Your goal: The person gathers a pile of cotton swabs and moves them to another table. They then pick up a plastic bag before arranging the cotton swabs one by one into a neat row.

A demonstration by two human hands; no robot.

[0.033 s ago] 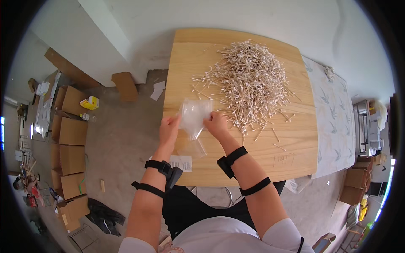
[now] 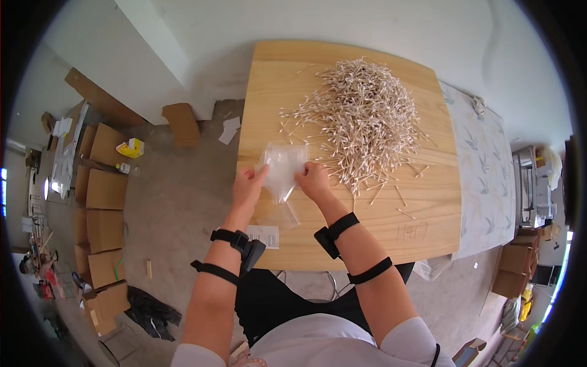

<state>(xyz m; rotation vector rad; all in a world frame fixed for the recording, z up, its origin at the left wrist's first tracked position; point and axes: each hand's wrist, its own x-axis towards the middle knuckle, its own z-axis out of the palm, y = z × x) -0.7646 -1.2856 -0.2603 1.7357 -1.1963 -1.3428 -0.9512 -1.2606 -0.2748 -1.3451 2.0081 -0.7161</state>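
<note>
A clear plastic bag [image 2: 285, 166] is held over the left part of the wooden table, between my two hands. My right hand [image 2: 313, 182] is closed, its fingers pinching the bag's right edge. My left hand [image 2: 247, 186] is closed at the left edge, with a fingertip lying against the plastic. Another clear plastic bag [image 2: 278, 215] lies on the tabletop just below. To the right, close by my right hand, spreads a large heap of cotton swabs [image 2: 370, 116]. Several loose swabs are scattered around its edges.
The wooden table [image 2: 422, 214] has a white printed label sheet [image 2: 264, 236] near its front left edge. A patterned, cloth-like surface [image 2: 480, 177] adjoins it on the right. Cardboard boxes [image 2: 109, 189] line the floor at left, and a black plastic bag [image 2: 153, 312] lies there.
The fingers of my left hand have shifted slightly up and right onto the bag. My right hand and the swab heap look the same.
</note>
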